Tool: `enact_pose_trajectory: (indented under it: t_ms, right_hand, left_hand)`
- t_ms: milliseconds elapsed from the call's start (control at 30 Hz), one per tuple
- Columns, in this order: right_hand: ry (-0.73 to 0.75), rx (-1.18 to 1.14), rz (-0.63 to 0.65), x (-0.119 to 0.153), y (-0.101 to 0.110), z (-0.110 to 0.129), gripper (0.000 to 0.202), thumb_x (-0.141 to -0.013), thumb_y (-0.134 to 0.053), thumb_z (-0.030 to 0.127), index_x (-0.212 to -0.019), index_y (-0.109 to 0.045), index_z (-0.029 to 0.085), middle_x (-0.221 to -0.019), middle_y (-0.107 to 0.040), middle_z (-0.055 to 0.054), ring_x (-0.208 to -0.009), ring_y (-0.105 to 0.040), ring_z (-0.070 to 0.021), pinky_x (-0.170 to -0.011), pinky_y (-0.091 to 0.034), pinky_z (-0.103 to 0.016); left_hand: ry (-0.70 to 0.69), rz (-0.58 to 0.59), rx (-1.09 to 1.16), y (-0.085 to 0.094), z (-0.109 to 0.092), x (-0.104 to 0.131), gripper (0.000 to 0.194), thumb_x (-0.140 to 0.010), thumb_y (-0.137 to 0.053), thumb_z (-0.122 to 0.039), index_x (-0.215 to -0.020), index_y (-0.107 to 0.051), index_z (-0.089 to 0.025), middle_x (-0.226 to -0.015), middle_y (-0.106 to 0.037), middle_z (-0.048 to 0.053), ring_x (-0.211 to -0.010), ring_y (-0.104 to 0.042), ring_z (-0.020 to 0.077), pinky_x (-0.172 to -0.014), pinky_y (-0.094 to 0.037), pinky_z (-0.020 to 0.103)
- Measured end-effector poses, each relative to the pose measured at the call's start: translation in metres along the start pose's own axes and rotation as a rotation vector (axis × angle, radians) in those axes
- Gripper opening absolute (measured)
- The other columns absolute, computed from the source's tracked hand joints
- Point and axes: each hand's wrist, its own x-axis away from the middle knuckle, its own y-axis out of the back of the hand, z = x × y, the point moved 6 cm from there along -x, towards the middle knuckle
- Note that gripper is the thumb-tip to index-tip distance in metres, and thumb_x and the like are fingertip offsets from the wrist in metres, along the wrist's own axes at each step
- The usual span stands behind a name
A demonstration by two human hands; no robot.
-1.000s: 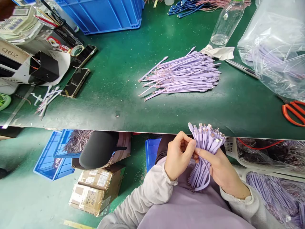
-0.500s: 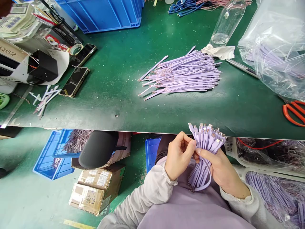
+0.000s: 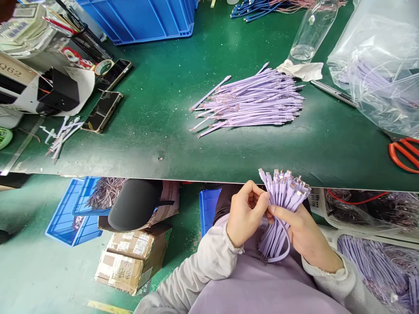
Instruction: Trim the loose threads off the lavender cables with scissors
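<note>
A thick bundle of lilac cables (image 3: 285,192), connector ends up, is held over my lap just below the table edge. My right hand (image 3: 303,231) is wrapped round its right side, thumb across the front. At the bundle's left side my left hand (image 3: 248,211) is closed in a pinch, its fingertips near my right thumb; whether it grips a cable between them is hidden. One cable loops out at the bundle's lower front. A pile of similar lilac cables (image 3: 252,98) lies on the green table (image 3: 157,104).
On the table are two phones (image 3: 103,111), a blue crate (image 3: 140,19), a bottle (image 3: 309,37), a cutter knife (image 3: 334,93), a plastic bag (image 3: 386,52) and orange-handled scissors (image 3: 404,152). Below stand cartons (image 3: 131,261) and baskets of cables (image 3: 373,264).
</note>
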Motion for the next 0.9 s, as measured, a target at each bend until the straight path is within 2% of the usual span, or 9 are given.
enact_pose_trajectory:
  t_ms: [200, 367, 567, 733, 900]
  right_hand:
    - [0.005, 0.01, 0.012, 0.001, 0.0, 0.0, 0.012, -0.074, -0.07, 0.028, -0.072, -0.062, 0.019, -0.065, -0.057, 0.001, -0.061, -0.05, -0.0126, -0.058, -0.043, -0.027]
    - [0.016, 0.036, 0.022, 0.0, -0.001, 0.002, 0.013, -0.072, -0.072, 0.027, -0.075, -0.062, 0.019, -0.067, -0.057, 0.001, -0.061, -0.049, -0.0124, -0.058, -0.042, -0.027]
    - [0.028, 0.075, 0.044, 0.002, -0.003, 0.005, 0.014, -0.073, -0.069, 0.028, -0.07, -0.06, 0.018, -0.064, -0.057, 0.001, -0.061, -0.051, -0.0125, -0.06, -0.042, -0.027]
    - [0.037, 0.07, 0.033, 0.002, -0.002, 0.004, 0.016, -0.075, -0.068, 0.03, -0.067, -0.059, 0.018, -0.063, -0.056, 0.001, -0.059, -0.05, -0.0121, -0.06, -0.042, -0.028]
    - [-0.006, 0.029, 0.008, 0.001, -0.002, 0.002, 0.015, -0.072, -0.071, 0.03, -0.074, -0.062, 0.019, -0.064, -0.058, 0.001, -0.06, -0.051, -0.0128, -0.057, -0.043, -0.027]
  left_hand:
    - [0.01, 0.007, 0.018, -0.001, 0.001, 0.001, 0.025, -0.087, -0.057, -0.038, -0.077, -0.045, -0.019, -0.059, -0.058, -0.003, -0.048, -0.058, 0.0114, -0.049, -0.046, 0.023]
    - [0.013, -0.011, 0.04, 0.0, -0.001, -0.003, 0.026, -0.085, -0.06, -0.037, -0.074, -0.045, -0.018, -0.055, -0.053, -0.005, -0.045, -0.054, 0.0085, -0.046, -0.041, 0.019]
    - [0.163, 0.027, 0.235, 0.001, 0.011, -0.007, 0.034, -0.078, -0.066, -0.04, -0.072, -0.042, -0.017, -0.051, -0.045, -0.008, -0.038, -0.04, 0.0028, -0.041, -0.029, 0.015]
    - [0.174, 0.043, 0.29, 0.0, 0.012, -0.008, 0.034, -0.078, -0.066, -0.04, -0.073, -0.041, -0.018, -0.049, -0.043, -0.009, -0.037, -0.042, 0.0035, -0.039, -0.025, 0.014]
    - [0.083, 0.051, 0.202, -0.002, 0.007, -0.007, 0.032, -0.082, -0.063, -0.04, -0.073, -0.041, -0.018, -0.05, -0.049, -0.008, -0.039, -0.051, 0.0063, -0.041, -0.033, 0.015]
